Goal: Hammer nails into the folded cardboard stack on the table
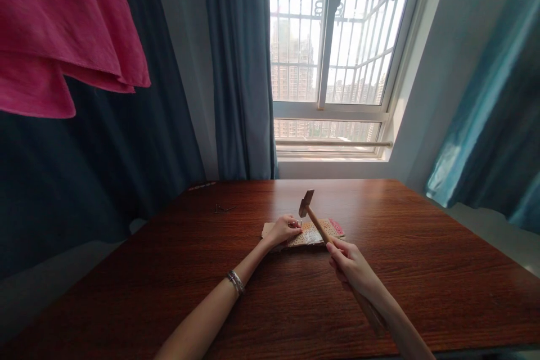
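My right hand [349,263] is wrapped around the wooden handle of a hammer [318,225]. The hammer's head is raised above the board and tilts up to the left. On the table lies a flat cardboard-like board [312,235] with a dotted pattern, a pink right end and a shiny whitish patch. My left hand [287,230] rests at the board's left part, its thumb and finger pinching a thin nail [300,224] that stands upright. The nail's lower end is too small to make out. A bracelet [235,282] circles my left wrist.
Several loose nails [224,210] lie on the brown wooden table [261,298], left of the board. A small strip [202,185] is at the far left edge. Blue curtains [240,67] and a barred window [324,56] stand behind; a pink cloth [63,28] hangs upper left.
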A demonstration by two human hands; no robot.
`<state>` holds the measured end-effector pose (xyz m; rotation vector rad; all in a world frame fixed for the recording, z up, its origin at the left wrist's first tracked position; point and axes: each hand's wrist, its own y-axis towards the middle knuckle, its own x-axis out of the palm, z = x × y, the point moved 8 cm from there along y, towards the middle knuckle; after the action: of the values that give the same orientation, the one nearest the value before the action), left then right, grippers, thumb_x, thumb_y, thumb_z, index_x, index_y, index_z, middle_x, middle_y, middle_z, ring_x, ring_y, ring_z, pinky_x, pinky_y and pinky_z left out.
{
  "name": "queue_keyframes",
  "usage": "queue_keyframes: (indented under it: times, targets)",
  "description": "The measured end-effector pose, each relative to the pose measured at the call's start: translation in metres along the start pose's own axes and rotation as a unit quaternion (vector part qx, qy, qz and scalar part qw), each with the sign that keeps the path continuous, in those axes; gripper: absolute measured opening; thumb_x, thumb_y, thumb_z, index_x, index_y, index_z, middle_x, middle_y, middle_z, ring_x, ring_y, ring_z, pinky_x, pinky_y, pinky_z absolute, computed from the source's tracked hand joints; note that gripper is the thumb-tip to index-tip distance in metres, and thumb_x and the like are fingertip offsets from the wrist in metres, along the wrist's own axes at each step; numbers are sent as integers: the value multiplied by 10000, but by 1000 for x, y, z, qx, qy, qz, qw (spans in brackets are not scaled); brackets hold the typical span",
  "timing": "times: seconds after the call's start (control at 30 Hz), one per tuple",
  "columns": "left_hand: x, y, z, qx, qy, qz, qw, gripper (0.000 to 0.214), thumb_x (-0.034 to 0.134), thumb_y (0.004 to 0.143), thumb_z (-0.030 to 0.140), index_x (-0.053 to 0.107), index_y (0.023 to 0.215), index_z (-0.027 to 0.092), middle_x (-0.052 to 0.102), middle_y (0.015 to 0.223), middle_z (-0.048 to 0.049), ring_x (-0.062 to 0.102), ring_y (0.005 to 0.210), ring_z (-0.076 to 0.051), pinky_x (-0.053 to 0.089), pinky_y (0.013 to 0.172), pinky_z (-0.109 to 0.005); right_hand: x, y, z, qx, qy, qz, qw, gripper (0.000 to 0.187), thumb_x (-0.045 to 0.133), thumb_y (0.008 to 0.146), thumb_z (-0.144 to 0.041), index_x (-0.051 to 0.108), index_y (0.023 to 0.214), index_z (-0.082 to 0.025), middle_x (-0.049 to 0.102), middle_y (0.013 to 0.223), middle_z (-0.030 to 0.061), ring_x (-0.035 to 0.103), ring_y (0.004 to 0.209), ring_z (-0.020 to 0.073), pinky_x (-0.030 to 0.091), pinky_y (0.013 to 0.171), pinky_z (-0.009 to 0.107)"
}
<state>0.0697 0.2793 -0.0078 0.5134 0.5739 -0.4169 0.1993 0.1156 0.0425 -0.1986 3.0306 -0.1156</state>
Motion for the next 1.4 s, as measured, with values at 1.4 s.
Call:
queue_keyframes:
  times: [1.4]
  targets:
    - [1,0,0,23,15,8,1000,218,610,667,349,632,594,144,579,687,-14,521,667,-130,372,609,-217,1,2,8,-10,13,-4,1000,382,439,769,-513,482,938,-173,372,517,-86,270,283,12,220,237,129]
